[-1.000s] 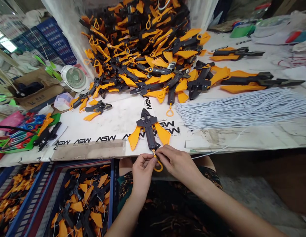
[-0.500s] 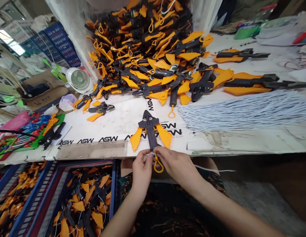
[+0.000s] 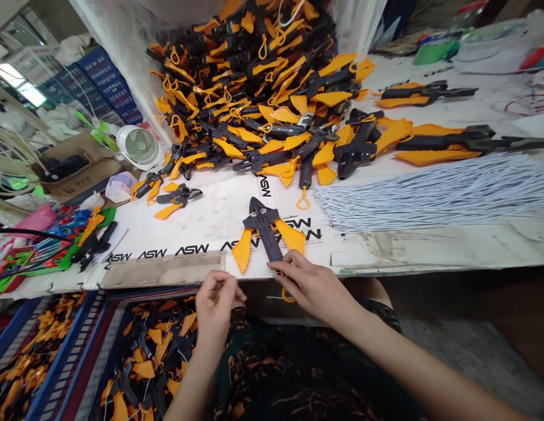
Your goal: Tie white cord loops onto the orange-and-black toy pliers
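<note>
Toy lies flat at the table edge so its ring hangs free, right hand pinching the tail, left hand curled beside it, can't tell if it's holding anything.

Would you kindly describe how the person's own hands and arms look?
Both the left hand and right hand are bare, with no gloves, rings or watch visible. The forearms show no sleeves. A dark garment with an orange pattern covers the lap.
</note>
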{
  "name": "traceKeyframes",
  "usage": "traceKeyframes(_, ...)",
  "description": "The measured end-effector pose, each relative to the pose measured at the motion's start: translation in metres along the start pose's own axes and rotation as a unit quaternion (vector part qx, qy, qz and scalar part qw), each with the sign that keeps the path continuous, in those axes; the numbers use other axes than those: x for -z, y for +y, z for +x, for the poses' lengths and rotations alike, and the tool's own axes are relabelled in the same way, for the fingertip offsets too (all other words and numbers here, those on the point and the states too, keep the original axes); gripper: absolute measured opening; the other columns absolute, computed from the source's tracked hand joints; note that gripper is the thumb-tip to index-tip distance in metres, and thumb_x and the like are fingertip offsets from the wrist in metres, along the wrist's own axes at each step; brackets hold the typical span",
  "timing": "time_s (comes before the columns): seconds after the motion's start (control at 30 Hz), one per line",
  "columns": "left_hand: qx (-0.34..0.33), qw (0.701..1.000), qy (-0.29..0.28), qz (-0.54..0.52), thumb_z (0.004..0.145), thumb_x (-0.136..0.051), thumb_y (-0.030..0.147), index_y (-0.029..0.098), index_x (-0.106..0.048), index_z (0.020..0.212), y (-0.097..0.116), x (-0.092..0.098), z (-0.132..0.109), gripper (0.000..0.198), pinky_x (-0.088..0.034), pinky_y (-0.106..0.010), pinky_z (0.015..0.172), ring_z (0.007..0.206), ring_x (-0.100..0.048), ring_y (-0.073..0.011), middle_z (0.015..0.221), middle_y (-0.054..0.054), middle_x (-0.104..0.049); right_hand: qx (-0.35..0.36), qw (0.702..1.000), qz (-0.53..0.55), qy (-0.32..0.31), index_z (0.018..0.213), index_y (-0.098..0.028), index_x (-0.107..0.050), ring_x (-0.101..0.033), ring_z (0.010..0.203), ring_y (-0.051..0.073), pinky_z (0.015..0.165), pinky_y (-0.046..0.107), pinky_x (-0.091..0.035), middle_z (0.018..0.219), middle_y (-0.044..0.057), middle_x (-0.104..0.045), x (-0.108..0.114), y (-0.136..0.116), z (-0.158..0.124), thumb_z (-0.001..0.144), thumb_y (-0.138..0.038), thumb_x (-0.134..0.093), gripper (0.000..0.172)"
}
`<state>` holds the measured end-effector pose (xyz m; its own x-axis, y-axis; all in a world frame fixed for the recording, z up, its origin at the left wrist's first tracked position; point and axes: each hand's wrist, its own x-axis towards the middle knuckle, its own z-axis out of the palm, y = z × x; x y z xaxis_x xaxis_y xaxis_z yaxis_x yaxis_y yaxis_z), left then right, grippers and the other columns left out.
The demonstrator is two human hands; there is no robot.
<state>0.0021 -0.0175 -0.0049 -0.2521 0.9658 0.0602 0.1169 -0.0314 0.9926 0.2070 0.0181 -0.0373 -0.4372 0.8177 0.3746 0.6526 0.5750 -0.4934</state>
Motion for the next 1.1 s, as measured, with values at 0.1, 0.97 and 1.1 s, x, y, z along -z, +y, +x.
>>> traceKeyframes(0.1,-0.035,0.999,0.026,-0.004,0.085,-0.065,0.039,0.019,-0.058,0.074,0.005,0.019,-0.004,0.024,-0.049,-0.022,0.056,0.053,-0.058,-0.0117,0.055,0.004,-0.058,0.0,1.0,0.013,0.012,0.119,-0.018,-0.066,-0.067,0.073,0.019,0.059,0.03,-0.055,0.106,0.008,-0.061,0.007,-0.005,0.004,0.096,-0.02,-0.056,0.025)
traceKeyframes(0.97,-0.135,0.936,0.044,0.323,0.088,-0.065,0.028,0.022,-0.073,0.1,-0.046,0.012,0.01,0.016,-0.049,-0.035,0.086,0.09,-0.063,-0.0213,0.093,-0.006,-0.065,0.061,0.965,-0.182,-0.177,0.096,-0.015,-0.065,-0.062,0.07,0.016,0.055,0.028,-0.03,0.095,0.006,-0.063,0.002,-0.038,0.071,0.098,-0.016,-0.054,0.01)
traceKeyframes(1.1,-0.135,0.934,0.042,0.329,0.088,-0.066,0.028,0.023,-0.073,0.1,-0.046,0.011,0.011,0.015,-0.049,-0.035,0.087,0.09,-0.063,-0.0214,0.093,-0.005,-0.066,0.073,0.963,-0.188,-0.181,0.094,-0.016,-0.064,-0.063,0.071,0.017,0.053,0.029,-0.027,0.094,0.006,-0.064,-0.002,-0.04,0.072,0.098,-0.017,-0.055,0.011)
